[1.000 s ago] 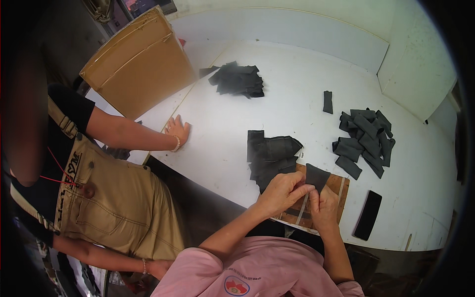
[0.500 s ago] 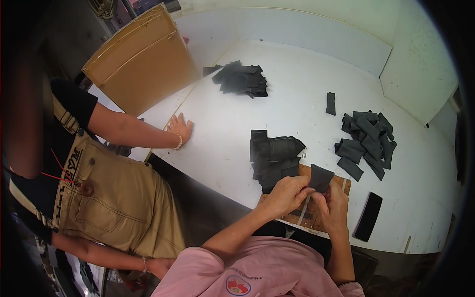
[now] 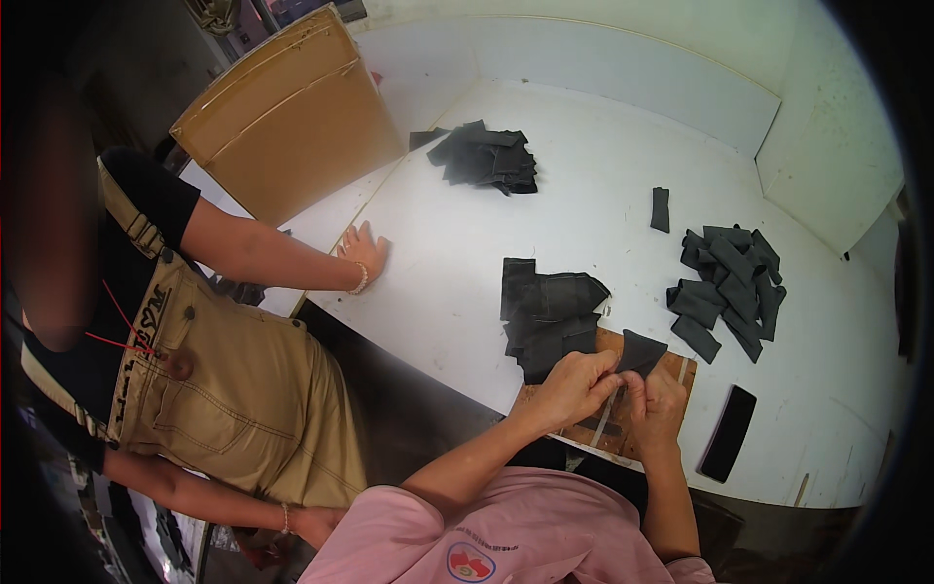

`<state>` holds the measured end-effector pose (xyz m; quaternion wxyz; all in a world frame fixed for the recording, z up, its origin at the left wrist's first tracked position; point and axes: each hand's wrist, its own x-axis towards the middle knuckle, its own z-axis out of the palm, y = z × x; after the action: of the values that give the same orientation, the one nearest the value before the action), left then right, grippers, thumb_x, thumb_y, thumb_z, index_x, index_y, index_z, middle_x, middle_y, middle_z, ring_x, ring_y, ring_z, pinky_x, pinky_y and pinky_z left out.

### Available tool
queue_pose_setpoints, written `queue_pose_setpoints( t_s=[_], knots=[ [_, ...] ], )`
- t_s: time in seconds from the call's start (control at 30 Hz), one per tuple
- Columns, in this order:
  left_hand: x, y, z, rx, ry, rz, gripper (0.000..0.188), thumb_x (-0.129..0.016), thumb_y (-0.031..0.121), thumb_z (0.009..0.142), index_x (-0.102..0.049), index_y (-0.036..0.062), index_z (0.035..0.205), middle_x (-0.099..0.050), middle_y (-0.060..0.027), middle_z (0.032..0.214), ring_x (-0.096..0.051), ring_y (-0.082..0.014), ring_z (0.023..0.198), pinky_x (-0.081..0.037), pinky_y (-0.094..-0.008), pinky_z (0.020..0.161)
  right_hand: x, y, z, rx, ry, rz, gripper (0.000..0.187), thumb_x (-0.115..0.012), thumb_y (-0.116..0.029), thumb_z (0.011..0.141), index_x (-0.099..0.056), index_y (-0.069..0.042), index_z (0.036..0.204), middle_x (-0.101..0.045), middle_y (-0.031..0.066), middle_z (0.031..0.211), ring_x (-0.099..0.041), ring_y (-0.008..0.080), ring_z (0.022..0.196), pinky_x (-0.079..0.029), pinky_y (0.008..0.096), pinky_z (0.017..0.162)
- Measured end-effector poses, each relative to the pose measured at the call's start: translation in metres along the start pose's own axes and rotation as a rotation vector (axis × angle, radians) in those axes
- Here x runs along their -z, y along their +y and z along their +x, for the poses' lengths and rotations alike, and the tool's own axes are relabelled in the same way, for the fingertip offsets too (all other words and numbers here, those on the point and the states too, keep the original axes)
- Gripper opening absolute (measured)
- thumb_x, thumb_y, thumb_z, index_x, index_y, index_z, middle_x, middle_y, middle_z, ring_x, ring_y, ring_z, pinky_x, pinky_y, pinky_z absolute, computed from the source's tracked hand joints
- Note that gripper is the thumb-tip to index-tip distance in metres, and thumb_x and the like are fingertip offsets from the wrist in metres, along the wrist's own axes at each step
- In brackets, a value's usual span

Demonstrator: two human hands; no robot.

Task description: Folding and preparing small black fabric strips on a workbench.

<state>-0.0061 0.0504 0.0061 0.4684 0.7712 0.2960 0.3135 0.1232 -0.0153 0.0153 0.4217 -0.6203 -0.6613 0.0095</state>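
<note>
left hand (image 3: 576,387) + right hand (image 3: 657,407) both pinching one dark fabric piece (image 3: 640,352) | over brown board (image 3: 681,370) | fabric stack (image 3: 547,316) just beside board

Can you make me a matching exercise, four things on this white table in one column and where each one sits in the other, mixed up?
Things:
1. black phone
2. brown board
3. cardboard sheet
4. single dark strip

Places:
A. standing tilted at the table's far left
B. flat near the front edge, right of the right hand
C. lying alone between the far pile and the right pile
D. under the left hand and right hand, which pinch a dark fabric piece

Pairs: 1-B, 2-D, 3-A, 4-C
</note>
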Motion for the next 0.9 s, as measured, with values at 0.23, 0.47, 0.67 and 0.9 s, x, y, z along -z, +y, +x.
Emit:
queue_pose_setpoints(
  t_s=[0.23,0.47,0.67,0.9],
  knots=[
    [-0.004,-0.004,-0.005,0.041,0.002,-0.017,0.02,-0.055,0.007,0.08,-0.042,-0.0015,0.067,-0.051,-0.0113,0.055,-0.046,-0.0094,0.05,-0.039,-0.0258,0.045,-0.005,0.002,-0.007,-0.036,0.023,0.013,0.015,-0.057,-0.01,0.078,-0.051,0.001,0.068,-0.049,0.0135,0.059,-0.05,0.0304,0.05,-0.038,0.0356,0.044],
    [-0.005,0.005,-0.011,0.099,0.08,-0.011,0.015,-0.059,0.008,0.076,-0.048,-0.0012,0.081,-0.056,-0.0102,0.068,-0.053,-0.0111,0.057,-0.043,-0.0263,0.051,0.006,-0.003,-0.003,-0.036,-0.033,-0.014,0.009,-0.059,-0.008,0.075,-0.057,0.0,0.076,-0.052,0.0136,0.062,-0.051,0.0294,0.051,-0.039,0.0362,0.047],
    [0.04,0.056,-0.016,-0.373,0.62,-0.034,0.066,-0.059,0.013,0.073,-0.025,-0.0033,0.128,-0.036,-0.0165,0.127,-0.044,-0.023,0.107,-0.038,-0.0317,0.081,0.029,-0.025,0.031,0.142,0.151,-0.016,0.01,-0.061,-0.01,0.074,-0.057,0.0,0.075,-0.052,0.0122,0.062,-0.05,0.0279,0.05,-0.037,0.0358,0.046],
    [0.052,0.081,0.016,-0.442,0.439,-0.183,0.064,-0.048,0.017,0.077,-0.021,-0.0052,0.13,-0.028,-0.0183,0.134,-0.032,-0.026,0.12,-0.029,-0.0345,0.093,0.047,-0.01,0.041,-0.003,0.276,0.189,0.031,-0.061,-0.019,0.077,-0.047,0.0,0.057,-0.046,0.0077,0.052,-0.043,0.0175,0.042,-0.033,0.0286,0.041]
  ],
)
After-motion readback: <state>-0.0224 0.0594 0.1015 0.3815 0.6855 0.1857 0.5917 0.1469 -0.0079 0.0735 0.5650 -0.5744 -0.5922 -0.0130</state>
